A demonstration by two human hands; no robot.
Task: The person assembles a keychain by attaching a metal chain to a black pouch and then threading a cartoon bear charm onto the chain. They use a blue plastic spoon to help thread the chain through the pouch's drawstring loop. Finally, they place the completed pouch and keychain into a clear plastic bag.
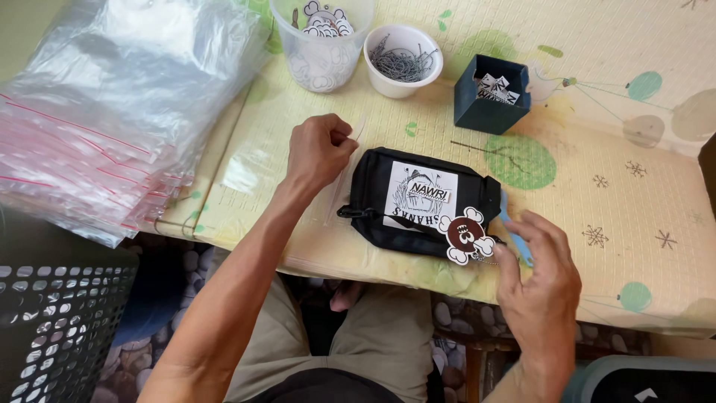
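My left hand pinches a clear plastic sleeve beside the black pouch near the table's front edge, while my right hand grips a blue tool touching the brown tag.

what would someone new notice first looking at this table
First the black zip pouch lying mid-table with a white printed patch, a brown cartoon-shaped tag at its lower right corner by the right hand. The left hand pinches a thin clear sleeve at the pouch's left end. A big heap of clear zip bags fills the left side.
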